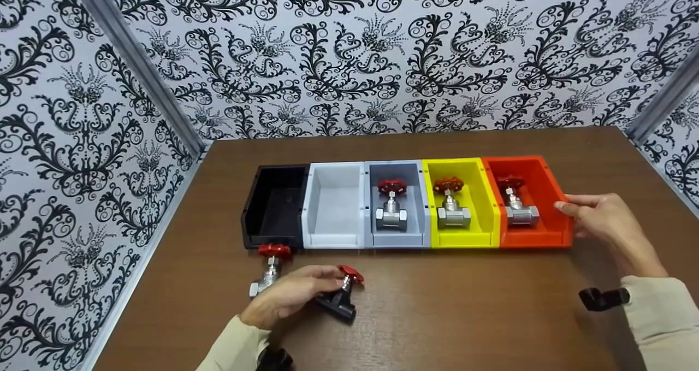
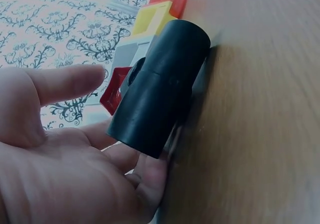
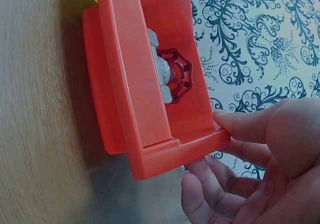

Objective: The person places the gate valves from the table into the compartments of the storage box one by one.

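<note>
My left hand [image 1: 297, 294] is at a black plastic valve [image 1: 339, 305] with a red handwheel, in front of the bins. In the left wrist view the thumb [image 2: 75, 81] is straight and apart from the black body, with the fingers partly hidden behind it. A metal valve [image 1: 270, 270] with a red handwheel lies just beyond that hand, partly covered. My right hand [image 1: 606, 223] pinches the side wall of the red bin [image 1: 554, 196], thumb inside and fingers outside. A metal valve [image 1: 519, 207] lies in this bin.
Leftward from the red bin stand a yellow bin [image 1: 483, 196] and a grey bin [image 1: 418, 196], each with a metal valve inside, then a white bin [image 1: 336, 207] and a black bin [image 1: 281, 207]. Patterned walls [image 1: 349, 59] enclose the brown table [image 1: 464, 305].
</note>
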A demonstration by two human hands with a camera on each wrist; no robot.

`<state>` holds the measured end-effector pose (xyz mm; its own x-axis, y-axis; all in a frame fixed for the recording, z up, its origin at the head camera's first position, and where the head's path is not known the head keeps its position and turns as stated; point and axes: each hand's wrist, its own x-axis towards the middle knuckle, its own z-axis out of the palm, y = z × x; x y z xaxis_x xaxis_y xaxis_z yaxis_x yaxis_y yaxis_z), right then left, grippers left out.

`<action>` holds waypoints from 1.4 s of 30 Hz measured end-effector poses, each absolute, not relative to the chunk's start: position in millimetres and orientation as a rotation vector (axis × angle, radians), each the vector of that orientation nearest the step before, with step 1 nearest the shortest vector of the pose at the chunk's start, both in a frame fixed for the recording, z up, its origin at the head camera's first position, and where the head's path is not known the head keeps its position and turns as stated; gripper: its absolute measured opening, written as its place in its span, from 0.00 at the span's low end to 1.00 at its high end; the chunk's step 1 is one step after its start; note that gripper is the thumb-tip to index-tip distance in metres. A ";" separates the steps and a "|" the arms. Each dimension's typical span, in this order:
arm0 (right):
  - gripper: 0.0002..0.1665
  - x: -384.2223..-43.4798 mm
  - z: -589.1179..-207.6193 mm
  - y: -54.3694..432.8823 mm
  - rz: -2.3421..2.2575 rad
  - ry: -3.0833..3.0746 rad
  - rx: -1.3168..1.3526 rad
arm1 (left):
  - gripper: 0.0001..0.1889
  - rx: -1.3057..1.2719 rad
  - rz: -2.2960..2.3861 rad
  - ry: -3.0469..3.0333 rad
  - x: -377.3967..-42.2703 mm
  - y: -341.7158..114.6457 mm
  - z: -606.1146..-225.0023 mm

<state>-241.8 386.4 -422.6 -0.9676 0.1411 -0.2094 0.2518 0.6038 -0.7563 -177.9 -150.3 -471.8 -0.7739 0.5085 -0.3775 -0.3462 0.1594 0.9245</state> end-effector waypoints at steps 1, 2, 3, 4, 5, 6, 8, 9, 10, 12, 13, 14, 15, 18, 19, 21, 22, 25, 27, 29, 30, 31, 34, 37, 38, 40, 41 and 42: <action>0.39 -242.0 -422.4 386.3 -1.301 2.695 0.336 | 0.23 0.155 1.693 1.795 -177.5 -150.8 -471.1; 0.39 -242.3 -422.4 386.3 -1.301 2.691 0.341 | 0.24 0.154 1.699 1.797 -176.9 -151.3 -470.6; 0.39 -242.5 -422.3 386.2 -1.302 2.688 0.343 | 0.25 0.159 1.702 1.802 -176.9 -151.5 -470.5; 0.39 -242.5 -422.2 386.3 -1.303 2.684 0.344 | 0.25 0.162 1.704 1.809 -176.7 -151.8 -470.6; 0.39 -242.6 -422.0 386.3 -1.305 2.682 0.344 | 0.25 0.163 1.708 1.806 -176.7 -152.0 -470.6; 0.39 -242.6 -421.8 386.5 -1.308 2.678 0.344 | 0.25 0.177 1.709 1.807 -176.7 -152.0 -470.8; 0.39 -242.5 -421.4 386.7 -1.310 2.672 0.343 | 0.24 0.206 1.707 1.821 -176.8 -152.2 -471.1; 0.39 -242.5 -421.4 386.8 -1.308 2.671 0.343 | 0.24 0.211 1.706 1.826 -176.7 -152.2 -471.3; 0.39 -242.5 -421.3 386.8 -1.305 2.671 0.342 | 0.24 0.211 1.708 1.833 -176.1 -152.5 -471.3; 0.40 -242.5 -421.2 386.8 -1.301 2.668 0.343 | 0.24 0.220 1.706 1.853 -175.3 -152.3 -471.2; 0.40 -242.5 -421.1 386.6 -1.297 2.668 0.345 | 0.25 0.216 1.704 1.861 -174.8 -152.2 -471.2; 0.40 -242.4 -421.0 386.3 -1.298 2.663 0.346 | 0.25 0.212 1.706 1.859 -174.2 -151.9 -471.2; 0.40 -242.5 -421.0 386.1 -1.301 2.656 0.347 | 0.25 0.205 1.705 1.864 -173.5 -151.8 -471.2; 0.40 -242.5 -421.1 385.7 -1.310 2.638 0.343 | 0.26 0.194 1.699 1.866 -172.4 -151.1 -470.9; 0.40 -242.5 -421.2 385.7 -1.314 2.634 0.342 | 0.26 0.187 1.701 1.865 -172.0 -151.0 -470.8; 0.40 -242.4 -421.4 386.3 -1.308 2.639 0.340 | 0.27 0.173 1.704 1.872 -171.4 -151.0 -470.6; 0.40 -242.4 -421.6 386.7 -1.304 2.644 0.341 | 0.27 0.169 1.704 1.876 -171.2 -150.9 -470.4; 0.40 -242.1 -422.2 387.1 -1.316 2.651 0.347 | 0.29 0.191 1.684 1.935 -171.1 -150.3 -469.7; 0.40 -242.0 -422.7 386.9 -1.324 2.654 0.351 | 0.29 0.215 1.664 1.980 -171.0 -149.8 -469.4; 0.41 -241.8 -423.2 386.5 -1.332 2.649 0.347 | 0.29 0.230 1.644 2.022 -171.0 -149.3 -468.9; 0.40 -241.6 -423.1 386.4 -1.329 2.647 0.347 | 0.28 0.232 1.639 2.031 -171.0 -149.2 -469.1; 0.40 -241.4 -423.0 386.3 -1.320 2.651 0.346 | 0.27 0.232 1.635 2.035 -170.9 -149.2 -469.1; 0.40 -240.9 -422.4 386.3 -1.304 2.658 0.337 | 0.26 0.235 1.625 2.043 -171.1 -149.8 -469.5; 0.40 -241.1 -421.9 386.7 -1.307 2.656 0.337 | 0.26 0.233 1.629 2.040 -171.0 -151.5 -470.0; 0.40 -241.2 -421.6 386.9 -1.307 2.655 0.335 | 0.25 0.229 1.628 2.043 -171.0 -152.2 -470.5; 0.41 -241.3 -421.3 387.3 -1.307 2.654 0.330 | 0.26 0.212 1.628 2.051 -170.9 -153.5 -470.9; 0.40 -241.4 -421.0 387.3 -1.308 2.652 0.332 | 0.27 0.199 1.628 2.058 -170.6 -154.1 -470.9; 0.40 -241.4 -420.8 387.4 -1.302 2.655 0.333 | 0.27 0.190 1.625 2.067 -170.5 -154.5 -471.1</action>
